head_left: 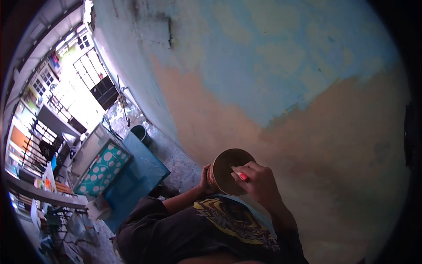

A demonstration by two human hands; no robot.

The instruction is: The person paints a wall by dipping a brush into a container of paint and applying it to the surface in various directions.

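Observation:
My left hand (205, 178) is wrapped round the left side of a round paint container (223, 176), holding it tilted in front of my body. Inside, the container looks brownish. Over its right side, my right hand (259, 181) grips a brush (242, 176) with a red handle end. The brush's lower part reaches over the container's opening, and its bristles are too dark to make out. Beyond the container stands a wall (263, 57), light blue and patchy above, orange-brown below.
To the left are a blue table (145, 160), a teal panel with pale dots (105, 169) and a dark bucket (140, 133) on the floor. A barred gate (94, 79) stands farther off. Chairs and clutter fill the lower left.

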